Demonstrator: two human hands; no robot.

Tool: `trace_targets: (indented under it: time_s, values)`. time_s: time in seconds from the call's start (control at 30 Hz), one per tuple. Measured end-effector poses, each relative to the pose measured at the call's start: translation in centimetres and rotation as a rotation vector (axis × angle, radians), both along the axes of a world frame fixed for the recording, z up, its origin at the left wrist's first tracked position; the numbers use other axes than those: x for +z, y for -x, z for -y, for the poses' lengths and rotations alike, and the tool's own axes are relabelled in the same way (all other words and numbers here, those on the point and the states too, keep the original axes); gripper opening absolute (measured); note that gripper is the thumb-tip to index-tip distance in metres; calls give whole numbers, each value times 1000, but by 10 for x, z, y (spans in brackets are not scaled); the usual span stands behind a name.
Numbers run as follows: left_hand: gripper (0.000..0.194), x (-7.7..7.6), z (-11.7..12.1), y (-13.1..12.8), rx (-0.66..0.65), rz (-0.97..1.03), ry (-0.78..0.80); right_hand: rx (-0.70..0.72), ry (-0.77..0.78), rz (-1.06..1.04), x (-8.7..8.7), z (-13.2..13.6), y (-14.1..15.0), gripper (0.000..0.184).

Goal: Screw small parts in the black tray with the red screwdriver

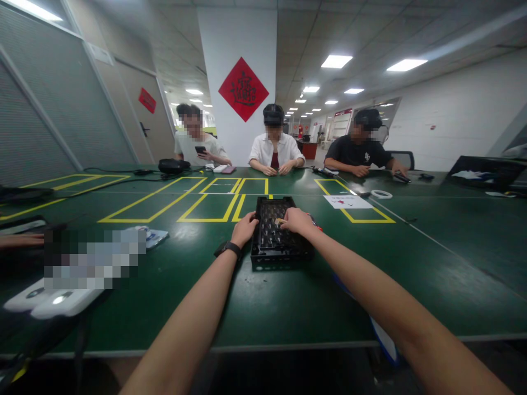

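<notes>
Nearest the camera, two bare forearms are reaching out over the green table [288, 307] toward a black compartmented tray [276, 233] lying flat in front of the person. The left hand [244, 229], with a dark wristwatch [229, 248] on its wrist, is resting curled against the tray's left rim, fingers together, steadying it. The right hand [297, 220] is hovering over the tray's upper right part, fingertips pressed on a small tan piece [280, 221]; whether the piece is already seated in a cell cannot be told. Judging by the grid, most cells are looking dark and unfilled, so the filling appears to be at an early stage, though the contents are too small to read. Beyond the tray, yellow tape rectangles [214, 206] are marking the table, and a white sheet [348, 201] and a tape roll [381, 193] are lying to the right. At the far side three people are sitting.
</notes>
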State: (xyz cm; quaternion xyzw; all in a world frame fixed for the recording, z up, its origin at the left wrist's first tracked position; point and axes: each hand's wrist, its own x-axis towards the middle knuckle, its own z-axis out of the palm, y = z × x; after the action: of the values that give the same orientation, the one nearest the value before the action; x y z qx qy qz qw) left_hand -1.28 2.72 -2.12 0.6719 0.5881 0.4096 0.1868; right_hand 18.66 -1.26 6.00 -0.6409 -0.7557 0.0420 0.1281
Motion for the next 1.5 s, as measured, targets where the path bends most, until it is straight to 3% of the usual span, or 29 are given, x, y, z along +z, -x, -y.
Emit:
trace_targets:
  time_s: [0.07,0.23,0.37,0.47,0.67,0.9,1.23,1.5]
  values:
    - [45,1,1,-1,2,-5,-7,106,26,-105,1,4,-4,33]
    - [42,3,5,-5,23,-38,-31,514,261,-654,-12,33,-14,34]
    - [41,2,6,-6,29,-51,-46,631,176,-586,-16,56,-19,28]
    - [41,2,6,-6,33,-51,-43,660,92,-478,-13,63,-21,23]
    - [46,2,5,-3,-6,-55,-33,699,108,-447,-12,61,-23,24]
    - [51,1,4,-5,-34,0,-39,707,-31,-286,-14,64,-23,16]
    - [55,2,8,-5,-61,-8,-77,685,95,-435,-19,64,-23,23]
    - [54,5,11,-7,-52,2,-67,618,47,-437,-18,62,-23,23]
